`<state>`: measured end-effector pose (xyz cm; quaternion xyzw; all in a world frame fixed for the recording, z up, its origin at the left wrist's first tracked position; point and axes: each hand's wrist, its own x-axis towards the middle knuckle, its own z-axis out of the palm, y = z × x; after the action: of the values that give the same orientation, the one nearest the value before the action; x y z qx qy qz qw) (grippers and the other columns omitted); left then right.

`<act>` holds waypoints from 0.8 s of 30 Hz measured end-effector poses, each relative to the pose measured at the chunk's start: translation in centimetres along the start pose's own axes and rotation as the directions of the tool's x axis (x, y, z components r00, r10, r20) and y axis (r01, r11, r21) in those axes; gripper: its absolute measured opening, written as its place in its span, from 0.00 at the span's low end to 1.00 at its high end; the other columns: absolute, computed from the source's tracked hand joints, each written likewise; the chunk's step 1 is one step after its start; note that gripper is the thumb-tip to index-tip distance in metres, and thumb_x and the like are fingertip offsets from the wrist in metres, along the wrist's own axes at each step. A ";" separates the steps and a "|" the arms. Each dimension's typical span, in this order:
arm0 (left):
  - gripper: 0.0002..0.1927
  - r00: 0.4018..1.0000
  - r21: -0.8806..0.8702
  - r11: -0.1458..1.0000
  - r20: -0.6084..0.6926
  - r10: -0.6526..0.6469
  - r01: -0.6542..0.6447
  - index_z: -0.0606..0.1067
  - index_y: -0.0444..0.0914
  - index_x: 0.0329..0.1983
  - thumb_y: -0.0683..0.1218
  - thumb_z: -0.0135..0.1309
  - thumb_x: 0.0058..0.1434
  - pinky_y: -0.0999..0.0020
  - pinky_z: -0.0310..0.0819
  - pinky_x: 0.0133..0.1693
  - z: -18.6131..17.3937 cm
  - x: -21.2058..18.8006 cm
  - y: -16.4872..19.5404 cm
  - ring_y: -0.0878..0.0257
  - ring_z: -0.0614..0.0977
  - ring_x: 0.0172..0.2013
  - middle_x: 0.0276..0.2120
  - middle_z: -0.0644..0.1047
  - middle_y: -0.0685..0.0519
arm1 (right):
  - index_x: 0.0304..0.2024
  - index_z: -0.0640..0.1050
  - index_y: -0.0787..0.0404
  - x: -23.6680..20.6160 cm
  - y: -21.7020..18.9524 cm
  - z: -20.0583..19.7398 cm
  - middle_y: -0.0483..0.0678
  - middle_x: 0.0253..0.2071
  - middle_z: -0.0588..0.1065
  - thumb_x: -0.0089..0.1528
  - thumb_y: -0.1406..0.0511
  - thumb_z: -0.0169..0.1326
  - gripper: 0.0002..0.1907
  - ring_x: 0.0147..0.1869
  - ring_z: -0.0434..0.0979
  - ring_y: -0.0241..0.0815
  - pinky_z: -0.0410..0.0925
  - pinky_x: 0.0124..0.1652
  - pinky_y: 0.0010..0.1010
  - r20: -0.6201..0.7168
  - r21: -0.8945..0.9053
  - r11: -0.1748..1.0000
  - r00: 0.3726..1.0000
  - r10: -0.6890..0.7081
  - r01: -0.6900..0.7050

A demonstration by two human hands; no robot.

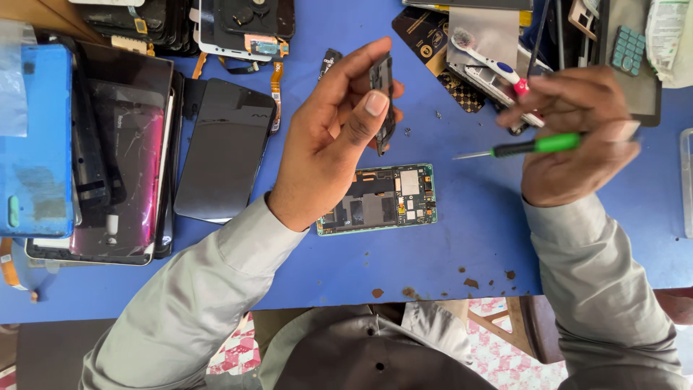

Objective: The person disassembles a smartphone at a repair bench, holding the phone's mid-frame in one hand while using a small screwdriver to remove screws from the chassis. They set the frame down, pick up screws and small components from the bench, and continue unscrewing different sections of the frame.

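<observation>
My left hand (328, 137) is raised above the blue table (476, 238) and pinches a thin black phone part (382, 97) upright between thumb and fingers. My right hand (574, 137) grips a green-handled screwdriver (530, 146), its metal tip pointing left toward the black part. Below and between both hands lies an opened phone (379, 198) with its circuit board and green frame showing. Both arms wear grey sleeves.
Cracked phone screens and back panels (119, 144) are stacked at the left, next to a blue phone cover (36, 137) and a dark glass panel (224, 148). Loose phone parts fill the back edge. A toothbrush (487, 58) and a small keypad (628, 49) lie at the back right.
</observation>
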<state>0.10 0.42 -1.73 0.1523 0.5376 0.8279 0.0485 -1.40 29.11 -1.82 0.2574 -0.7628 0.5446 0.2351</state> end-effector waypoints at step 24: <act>0.26 0.961 -0.199 0.946 0.154 -0.229 0.258 0.64 0.35 0.74 0.55 0.41 0.81 0.61 0.85 0.55 0.1 0.8 -0.7 0.56 0.83 0.57 0.59 0.77 0.45 | 0.56 0.68 0.68 1.3 -3.9 3.0 0.66 0.53 0.74 0.71 0.77 0.48 0.12 0.56 0.82 0.57 0.79 0.53 0.39 0.294 -0.246 0.940 0.943 -0.158 0.234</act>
<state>-0.73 1.03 -2.19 0.1313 0.4544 0.8577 0.2014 -0.10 25.05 0.92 0.3689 -0.8267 0.3656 0.2165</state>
